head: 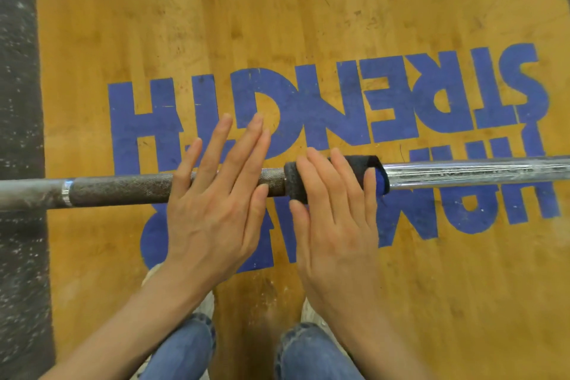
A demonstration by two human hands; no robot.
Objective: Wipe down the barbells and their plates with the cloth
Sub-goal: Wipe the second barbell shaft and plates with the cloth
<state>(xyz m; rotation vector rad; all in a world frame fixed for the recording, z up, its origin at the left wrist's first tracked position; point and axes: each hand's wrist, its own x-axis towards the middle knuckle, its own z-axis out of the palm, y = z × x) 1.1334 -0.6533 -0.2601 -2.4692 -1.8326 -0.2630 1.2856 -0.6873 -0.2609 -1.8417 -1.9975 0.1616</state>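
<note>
A steel barbell (123,190) runs left to right across the view, with a dark knurled grip on the left half and a shiny smooth stretch (478,174) on the right. A dark cloth with a blue edge (377,174) is wrapped around the bar near the middle. My right hand (333,219) lies over the cloth, its fingers curled round cloth and bar and the thumb underneath. My left hand (216,194) hovers flat over the knurled part, fingers straight and spread, holding nothing. No plates are in view.
The bar hangs above a yellow wooden lifting platform (277,9) printed with large blue letters. A black speckled rubber strip (21,102) borders the platform on the left. My knees in blue jeans (185,348) and pale shoes show at the bottom.
</note>
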